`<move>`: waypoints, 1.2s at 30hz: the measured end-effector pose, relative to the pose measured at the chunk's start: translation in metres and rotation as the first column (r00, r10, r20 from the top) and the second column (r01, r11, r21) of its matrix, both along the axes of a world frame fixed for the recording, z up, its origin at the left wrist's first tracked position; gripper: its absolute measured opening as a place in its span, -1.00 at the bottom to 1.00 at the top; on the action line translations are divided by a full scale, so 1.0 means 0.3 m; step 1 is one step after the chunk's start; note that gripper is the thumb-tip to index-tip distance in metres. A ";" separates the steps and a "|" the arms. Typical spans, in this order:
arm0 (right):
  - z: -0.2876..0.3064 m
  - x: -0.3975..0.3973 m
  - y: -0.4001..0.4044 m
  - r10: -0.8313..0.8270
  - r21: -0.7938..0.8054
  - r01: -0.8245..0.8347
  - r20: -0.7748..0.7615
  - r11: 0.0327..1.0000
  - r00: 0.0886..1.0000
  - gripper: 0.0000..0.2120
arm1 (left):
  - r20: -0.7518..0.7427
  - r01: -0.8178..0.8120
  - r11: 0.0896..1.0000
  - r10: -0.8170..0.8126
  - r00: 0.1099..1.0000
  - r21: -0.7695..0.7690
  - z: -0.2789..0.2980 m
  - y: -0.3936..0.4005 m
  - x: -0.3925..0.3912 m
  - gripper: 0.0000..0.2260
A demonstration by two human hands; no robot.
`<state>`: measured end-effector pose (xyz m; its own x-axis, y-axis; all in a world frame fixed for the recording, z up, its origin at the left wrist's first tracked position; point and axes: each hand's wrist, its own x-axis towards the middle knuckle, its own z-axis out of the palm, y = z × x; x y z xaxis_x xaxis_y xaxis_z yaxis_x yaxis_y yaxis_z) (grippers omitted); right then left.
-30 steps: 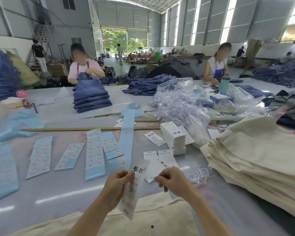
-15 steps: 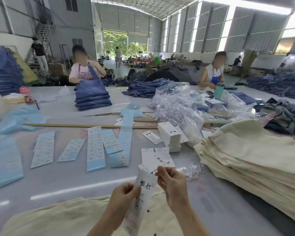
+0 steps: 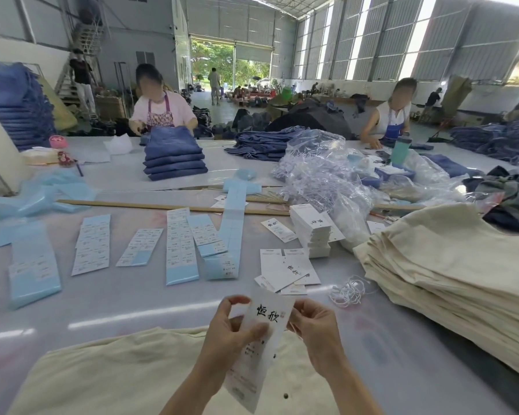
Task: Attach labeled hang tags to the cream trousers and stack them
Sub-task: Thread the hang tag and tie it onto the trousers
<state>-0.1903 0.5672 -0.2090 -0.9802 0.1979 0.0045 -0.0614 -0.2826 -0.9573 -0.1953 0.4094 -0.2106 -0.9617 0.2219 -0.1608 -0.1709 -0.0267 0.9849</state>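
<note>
Both hands up over the table [image 3: 132, 301], working one tag [image 3: 259, 333].

- Left hand [image 3: 231, 330]: pinching the tag, thumb across its face at mid-height, fingers curled behind the left edge.
- Right hand [image 3: 313, 327]: fingers curled at the tag's upper right edge. Looks like it pinches something thin there, maybe a string, but too small to tell.
- Tag: long white card, black characters near the top, small print lower down. Hangs tilted, bottom end dropping toward the trousers [image 3: 117, 375].

Handling, judged from what shows:
- Tag is light, stiffish card, probably glossy. It will bend or crease if squeezed mid-span. Hold by the edges near the top, where the hole should be; thumb on the face is fine for steadying.
- String loops [image 3: 349, 292] lie in a loose tangle right of centre on the table. Thin and limp, likely to snag each other. Pull one out by its end, not from the middle.
- Trousers: soft cream cloth, lying flat right under the hands, dark button [image 3: 286, 395] showing. Floppy, no stiffness. Lift a loop or buttonhole with fingertips for the tag; to stack, take the folded piece with both hands wide.
- Cream stack [image 3: 450, 271] sits at right, near, so the carry is short. It's tall and soft; square the edges or it may slump.

Spare tags [image 3: 310, 232] stacked beyond, label sheets [image 3: 180, 244] to the left.
</note>
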 end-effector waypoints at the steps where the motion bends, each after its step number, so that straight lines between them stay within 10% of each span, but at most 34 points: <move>1: 0.000 0.000 0.000 0.037 0.017 -0.037 -0.007 0.999 0.999 -0.87 | -0.030 0.026 1.000 -0.026 0.999 0.000 -0.003 -0.002 -0.002 -0.45; 10: -0.034 -0.014 -0.010 0.154 0.065 -0.154 -0.001 0.986 0.988 -0.80 | -0.152 -0.027 0.998 0.020 0.988 -0.048 -0.037 -0.002 -0.040 -0.91; 36: -0.125 0.015 -0.027 0.108 -0.216 -0.066 0.186 0.974 0.977 -0.75 | -0.125 0.075 0.997 -0.074 0.989 0.000 -0.103 0.005 -0.067 -0.76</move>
